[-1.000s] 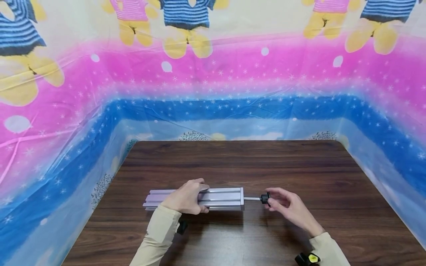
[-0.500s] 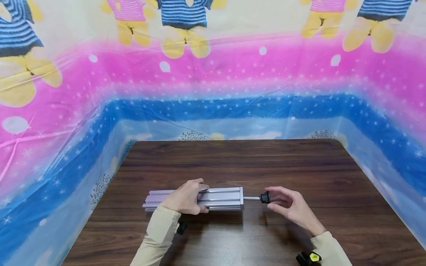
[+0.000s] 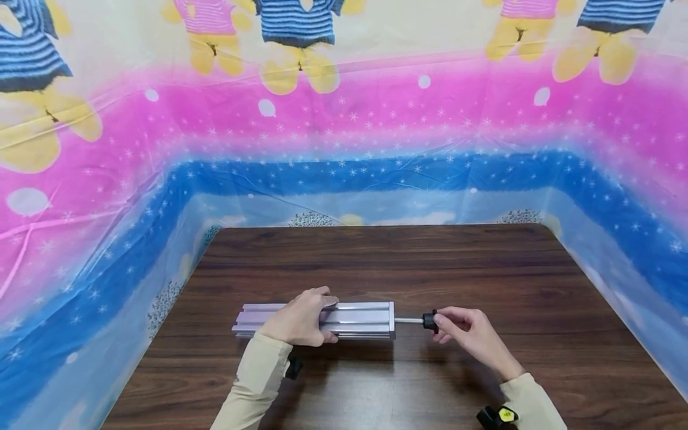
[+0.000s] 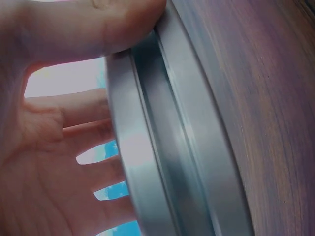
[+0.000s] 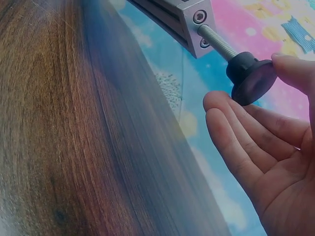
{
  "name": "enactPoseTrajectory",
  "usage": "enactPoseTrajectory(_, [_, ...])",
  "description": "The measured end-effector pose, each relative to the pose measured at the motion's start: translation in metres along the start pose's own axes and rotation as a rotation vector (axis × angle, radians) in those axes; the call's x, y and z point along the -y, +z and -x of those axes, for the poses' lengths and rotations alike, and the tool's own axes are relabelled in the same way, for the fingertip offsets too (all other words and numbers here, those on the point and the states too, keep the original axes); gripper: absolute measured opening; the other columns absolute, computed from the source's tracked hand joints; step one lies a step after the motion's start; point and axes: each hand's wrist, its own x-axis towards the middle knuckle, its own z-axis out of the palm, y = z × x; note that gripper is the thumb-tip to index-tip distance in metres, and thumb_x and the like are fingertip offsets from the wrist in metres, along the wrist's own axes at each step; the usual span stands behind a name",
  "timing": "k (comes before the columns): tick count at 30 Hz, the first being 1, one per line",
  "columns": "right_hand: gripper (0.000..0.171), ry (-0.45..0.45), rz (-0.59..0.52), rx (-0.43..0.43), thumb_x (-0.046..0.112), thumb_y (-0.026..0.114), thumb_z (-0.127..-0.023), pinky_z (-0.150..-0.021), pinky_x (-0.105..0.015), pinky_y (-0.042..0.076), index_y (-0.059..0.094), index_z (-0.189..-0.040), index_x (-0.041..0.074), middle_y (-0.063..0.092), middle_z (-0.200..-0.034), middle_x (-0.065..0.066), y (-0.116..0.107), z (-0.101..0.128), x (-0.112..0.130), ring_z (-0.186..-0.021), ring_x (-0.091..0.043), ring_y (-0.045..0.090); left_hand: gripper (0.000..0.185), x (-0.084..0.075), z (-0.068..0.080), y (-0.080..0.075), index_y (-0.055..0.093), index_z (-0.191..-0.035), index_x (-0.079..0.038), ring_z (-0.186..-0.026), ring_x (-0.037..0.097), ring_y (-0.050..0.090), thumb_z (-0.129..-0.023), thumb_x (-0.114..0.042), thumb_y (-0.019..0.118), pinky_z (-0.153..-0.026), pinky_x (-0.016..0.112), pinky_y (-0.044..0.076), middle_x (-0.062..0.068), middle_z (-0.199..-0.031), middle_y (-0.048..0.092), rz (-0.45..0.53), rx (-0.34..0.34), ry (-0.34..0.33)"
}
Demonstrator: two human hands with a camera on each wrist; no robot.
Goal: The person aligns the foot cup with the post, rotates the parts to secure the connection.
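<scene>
Aluminium profile (image 3: 344,321) is gripped by the left hand (image 3: 299,321), fingertips hidden behind; right hand (image 3: 466,334) seemingly pinches black knob (image 3: 429,321).

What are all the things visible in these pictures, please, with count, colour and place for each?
aluminium profile: one, silver, lying lengthwise on the table near its front middle.
threaded rod: one, silver, sticking out of the profile's right end.
knob: one, black, on the outer end of the rod.
table: one, dark brown wood.
plastic sheet: one, pink and blue with stars and yellow bears, around the table on three sides.
sleeves: two, beige, at the front edge.
left hand: one, fingers and thumb curled round the profile.
right hand: one, fingertips on the knob.
</scene>
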Motion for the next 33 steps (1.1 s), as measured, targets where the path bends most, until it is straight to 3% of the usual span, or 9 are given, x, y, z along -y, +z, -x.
enactPoseTrajectory(4, [0.028,0.010,-0.015,0.014,0.022,0.055,-0.105,-0.069,-0.043,0.060,0.070,-0.112,-0.001,0.076,-0.086,-0.016,-0.0005,-0.0011,-0.0005,-0.073,-0.033,0.074,0.064,-0.0002,-0.0003,0.0001,0.068,-0.125,0.002,-0.097,0.027,0.061,-0.072,-0.027,0.089,-0.086,0.044,0.053,0.013,-0.114,0.063,-0.005,-0.003,0.005])
enactPoseTrajectory(9, [0.031,0.004,0.011,0.007,0.021,0.052,-0.107,-0.071,-0.036,0.060,0.069,-0.113,-0.003,0.076,-0.087,-0.015,0.0001,-0.0013,-0.0011,-0.074,-0.030,0.075,0.064,0.0006,-0.0004,0.0007,0.068,-0.125,0.002,-0.091,0.023,0.058,-0.072,-0.026,0.090,-0.081,0.042,0.052,0.009,-0.107,0.062,-0.001,-0.005,0.013])
enactPoseTrajectory(12, [0.032,-0.019,0.007,-0.013,0.017,0.057,-0.104,-0.078,-0.031,0.059,0.064,-0.129,-0.002,0.074,-0.104,-0.018,0.0003,0.0007,-0.0005,-0.086,-0.020,0.075,0.064,0.0016,-0.0004,0.0004,0.068,-0.125,0.002,-0.094,0.026,0.059,-0.072,-0.027,0.090,-0.084,0.044,0.052,0.012,-0.111,0.062,-0.002,-0.010,0.011])
enactPoseTrajectory(17, [0.059,-0.121,-0.033,-0.014,0.011,0.074,-0.093,-0.091,-0.035,0.057,0.051,-0.147,0.011,0.060,-0.138,-0.021,0.0005,0.0027,0.0017,-0.112,-0.008,0.067,0.065,0.0034,-0.0005,-0.0009,0.068,-0.126,0.002,-0.092,0.024,0.057,-0.072,-0.027,0.090,-0.083,0.043,0.051,0.009,-0.108,0.061,-0.003,-0.012,0.007])
enactPoseTrajectory(23, [0.054,-0.212,-0.039,-0.004,0.004,0.077,-0.088,-0.093,-0.037,0.056,0.058,-0.139,0.004,0.066,-0.130,-0.019,0.0003,0.0008,0.0022,-0.112,-0.010,0.069,0.063,0.0045,-0.0005,-0.0016,0.068,-0.124,0.002,-0.088,0.022,0.056,-0.072,-0.028,0.090,-0.081,0.041,0.051,0.008,-0.106,0.061,-0.007,-0.012,0.017])
enactPoseTrajectory(33, [0.043,-0.153,0.003,-0.028,0.007,0.072,-0.093,-0.083,-0.027,0.058,0.063,-0.135,0.004,0.071,-0.121,-0.017,-0.0008,0.0021,0.0013,-0.100,-0.007,0.072,0.056,0.0053,-0.0010,0.0000,0.070,-0.116,0.000,-0.075,0.014,0.048,-0.072,-0.029,0.090,-0.070,0.031,0.045,0.001,-0.092,0.054,-0.004,-0.014,0.059])
